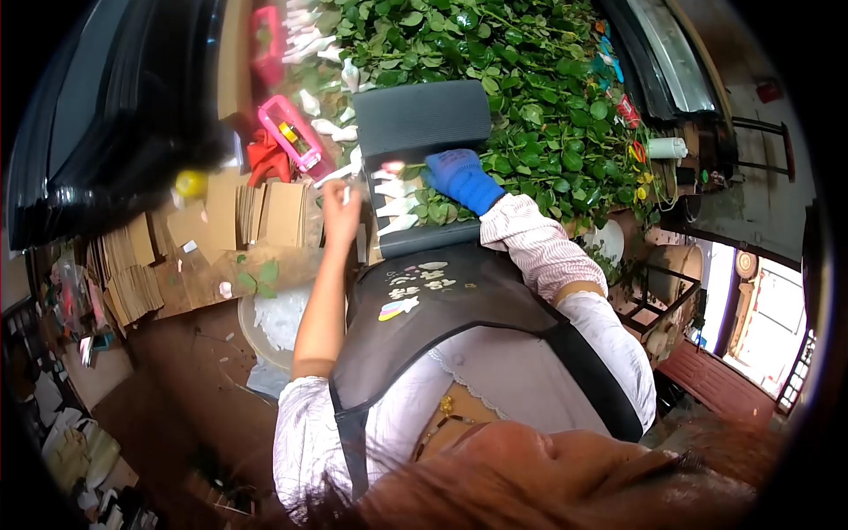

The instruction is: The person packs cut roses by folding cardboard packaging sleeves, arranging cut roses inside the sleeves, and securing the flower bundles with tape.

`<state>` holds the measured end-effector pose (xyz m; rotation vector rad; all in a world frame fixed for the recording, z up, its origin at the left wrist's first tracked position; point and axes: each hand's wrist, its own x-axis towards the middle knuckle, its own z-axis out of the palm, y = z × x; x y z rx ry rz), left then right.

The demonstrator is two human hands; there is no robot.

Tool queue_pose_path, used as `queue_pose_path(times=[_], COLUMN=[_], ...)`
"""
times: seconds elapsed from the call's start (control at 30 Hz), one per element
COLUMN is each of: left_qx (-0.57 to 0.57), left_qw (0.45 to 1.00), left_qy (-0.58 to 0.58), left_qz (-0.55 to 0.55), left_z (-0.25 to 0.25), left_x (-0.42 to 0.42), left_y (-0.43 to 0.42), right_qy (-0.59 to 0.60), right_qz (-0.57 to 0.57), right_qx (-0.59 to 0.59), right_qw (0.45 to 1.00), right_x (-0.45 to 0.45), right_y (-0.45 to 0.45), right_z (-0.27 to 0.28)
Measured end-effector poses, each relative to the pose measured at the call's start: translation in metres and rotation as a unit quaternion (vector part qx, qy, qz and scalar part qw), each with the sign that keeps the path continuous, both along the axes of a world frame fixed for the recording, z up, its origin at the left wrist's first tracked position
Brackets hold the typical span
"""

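My bare left hand [341, 212] is raised left of the dark ridged block [422, 122], its fingertips pinched on a small white piece. My right hand [465, 180] wears a blue glove and lies closed beside the block's lower edge; what its fingers hold is hidden. Just left of the glove shows a pinkish flower head [393, 167]. Below it, several flower heads in white sleeves [397, 207] lie in a row, leaves on their right, above a lower dark padded edge [428, 238].
Leafy stems [530, 115] are heaped beyond the block. A pink frame [291, 132], a red object [268, 159] and cardboard pieces [284, 215] lie on the left. Dark sheets [115, 132] stand far left. A white roll [667, 148] is on the right.
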<state>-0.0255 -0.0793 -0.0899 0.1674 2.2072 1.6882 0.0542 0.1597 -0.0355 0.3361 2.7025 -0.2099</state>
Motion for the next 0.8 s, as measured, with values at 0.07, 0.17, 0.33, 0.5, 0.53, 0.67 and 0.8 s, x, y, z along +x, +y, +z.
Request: queue_pose_path(times=[0.07,0.17,0.33,0.5,0.53,0.67,0.8], left_qx=[-0.074,-0.045,0.049,0.105,0.072,-0.070,-0.019], left_qw=[0.992,0.994,0.993,0.986,0.993,0.983,0.979], left_qy=[0.054,0.009,-0.101,-0.123,-0.090,0.043,-0.075], left_qz=[-0.084,-0.102,0.032,0.033,-0.015,-0.161,-0.188], left_z=[0.008,0.000,-0.018,0.017,0.004,0.009,0.012], left_x=[-0.001,-0.006,0.004,-0.017,-0.017,-0.004,0.001], left_y=[0.023,0.036,0.022,-0.025,-0.027,0.006,0.019], right_qy=[-0.002,-0.006,0.008,0.023,0.035,0.013,-0.001], right_qz=[0.000,-0.002,-0.006,0.009,0.015,0.032,0.022], right_qx=[0.014,0.032,0.047,-0.029,-0.062,-0.028,-0.002], right_qw=[1.000,0.999,0.999,0.999,0.997,0.999,1.000], right_x=[-0.003,-0.005,-0.004,0.009,0.012,0.007,0.005], right_y=[-0.003,-0.002,-0.003,0.005,0.006,-0.002,-0.008], right_z=[-0.004,-0.006,-0.013,0.005,0.007,0.002,-0.002])
